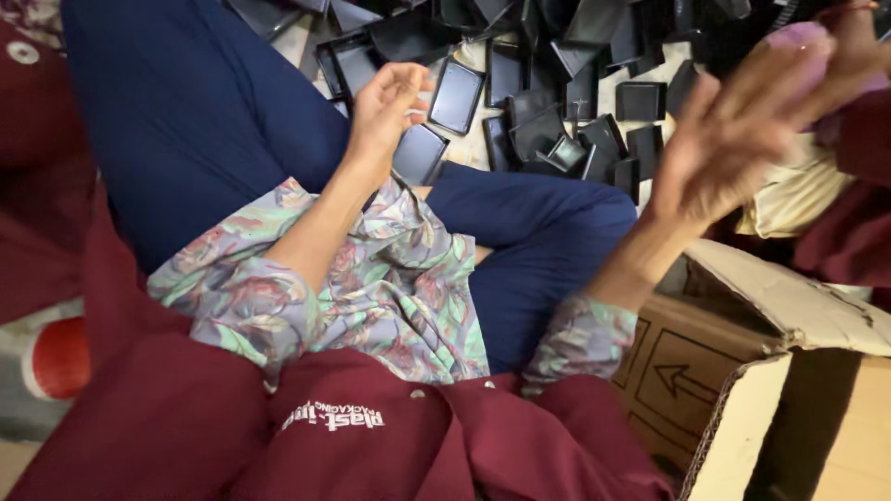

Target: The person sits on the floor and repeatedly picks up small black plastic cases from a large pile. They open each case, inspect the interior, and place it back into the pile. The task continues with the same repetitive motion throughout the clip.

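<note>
Head view, looking down along our own body. Our left hand [390, 107] lies with fingers loosely curled and palm up, clamped on nothing; its fingertips sit just beside a black rectangular tray [455, 96] and another black tray [419, 153] lies just beside the wrist. We cannot tell whether the fingertips touch either tray. Our right hand [733, 148] is raised at the right of the frame, fingers spread apart and blurred by motion; it holds nothing. Just beyond its fingertips we see a pink rounded object [800, 42], too blurred to identify, and we cannot tell whether the fingers touch it.

The two trays belong to a heap of black plastic trays [566, 102] scattered on the floor [478, 148] in front of us, lying at many angles, some upright on an edge, some flat, many overlapping. The heap lies between the two hands and reaches the top edge of the frame.

Both forearms emerge from sleeves of a patterned floral garment [399, 288], worn under a maroon apron [371, 436] in the foreground. Dark blue trousers [213, 111] cover the legs, one knee bent toward the heap. At lower right stands an open cardboard box [742, 371], one flap folded outward, below the right forearm. A pale crumpled cloth [789, 195] lies near the right hand.
</note>
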